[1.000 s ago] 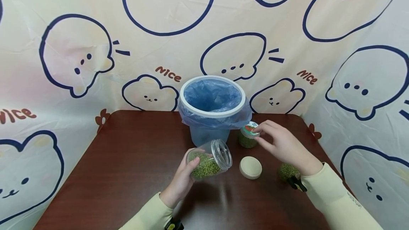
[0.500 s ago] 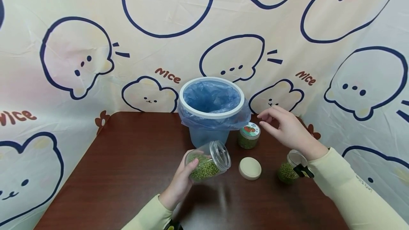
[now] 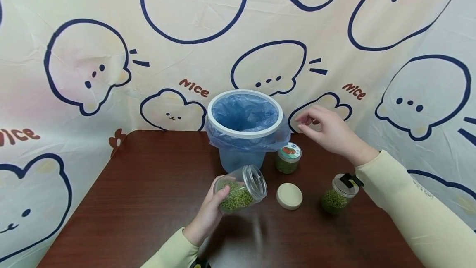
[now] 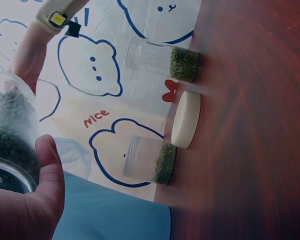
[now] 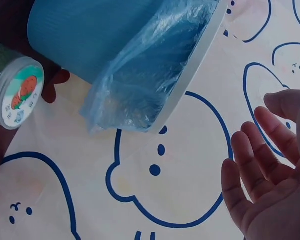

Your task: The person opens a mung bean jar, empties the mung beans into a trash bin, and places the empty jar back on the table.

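Note:
My left hand [image 3: 206, 218] grips a clear jar [image 3: 239, 193] part filled with small green beans. The jar is tilted, its uncovered mouth pointing up and to the right. In the left wrist view the thumb [image 4: 49, 155] lies along the jar's side. My right hand [image 3: 331, 131] is in the air right of the bin, fingers loosely bent and holding nothing. Below it on the table stands a jar [image 3: 288, 160] whose lid has a tomato-like picture. A round cream lid [image 3: 289, 196] lies flat in front of that jar.
A blue bin [image 3: 241, 158] with a white ring [image 3: 223, 129] and a blue plastic liner stands at the table's back. Another clear jar [image 3: 334, 199] of green beans is at the right, partly under the right wrist. A patterned sheet [image 3: 174, 65] hangs behind the brown table [image 3: 160, 193].
My right hand has come away from the picture-lidded jar and risen up and to the right. The left hand keeps holding its tilted jar in nearly the same place.

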`<state>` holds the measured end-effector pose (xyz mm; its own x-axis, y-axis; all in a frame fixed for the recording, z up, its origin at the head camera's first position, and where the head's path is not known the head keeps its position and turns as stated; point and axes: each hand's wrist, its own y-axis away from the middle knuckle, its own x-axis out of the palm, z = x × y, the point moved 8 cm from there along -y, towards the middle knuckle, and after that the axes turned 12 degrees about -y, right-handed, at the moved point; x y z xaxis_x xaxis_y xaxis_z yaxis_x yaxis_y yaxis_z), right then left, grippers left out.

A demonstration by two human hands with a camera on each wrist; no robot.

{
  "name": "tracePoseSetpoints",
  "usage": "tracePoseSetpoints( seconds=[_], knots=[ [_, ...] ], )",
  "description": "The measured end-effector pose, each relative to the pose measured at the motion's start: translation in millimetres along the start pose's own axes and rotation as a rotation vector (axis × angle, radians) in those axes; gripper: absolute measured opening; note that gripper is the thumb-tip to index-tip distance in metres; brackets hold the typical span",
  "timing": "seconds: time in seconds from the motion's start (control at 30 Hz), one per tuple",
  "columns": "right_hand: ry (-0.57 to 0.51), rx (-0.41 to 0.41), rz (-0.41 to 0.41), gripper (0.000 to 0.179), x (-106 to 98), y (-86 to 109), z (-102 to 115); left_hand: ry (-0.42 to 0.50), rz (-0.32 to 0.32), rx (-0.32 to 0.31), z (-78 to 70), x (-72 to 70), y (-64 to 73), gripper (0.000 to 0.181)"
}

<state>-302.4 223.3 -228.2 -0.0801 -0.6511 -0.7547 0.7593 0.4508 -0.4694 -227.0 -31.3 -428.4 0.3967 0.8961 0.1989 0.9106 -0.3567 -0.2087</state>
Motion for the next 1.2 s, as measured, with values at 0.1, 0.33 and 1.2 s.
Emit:
tracePoseSetpoints(
  seconds=[0.1, 0.33, 1.2],
  knots=[
    [-0.002, 0.033, 0.025, 0.009, 2.4, -9.2, -2.1, 0.002, -0.002, -0.006, 0.8, -0.5, 0.4, 0.021],
    [0.006, 0.069, 0.097, 0.014, 16.6, -27.6, -6.6, -0.008, 0.041, -0.007, 3.3, 1.2, 1.9, 0.021],
    [0.099, 0.009, 0.354, 0.037, 59.9, -56.6, -27.4, 0.028, 0.054, -0.003, 11.4, 2.4, 4.6, 0.019]
  ],
)
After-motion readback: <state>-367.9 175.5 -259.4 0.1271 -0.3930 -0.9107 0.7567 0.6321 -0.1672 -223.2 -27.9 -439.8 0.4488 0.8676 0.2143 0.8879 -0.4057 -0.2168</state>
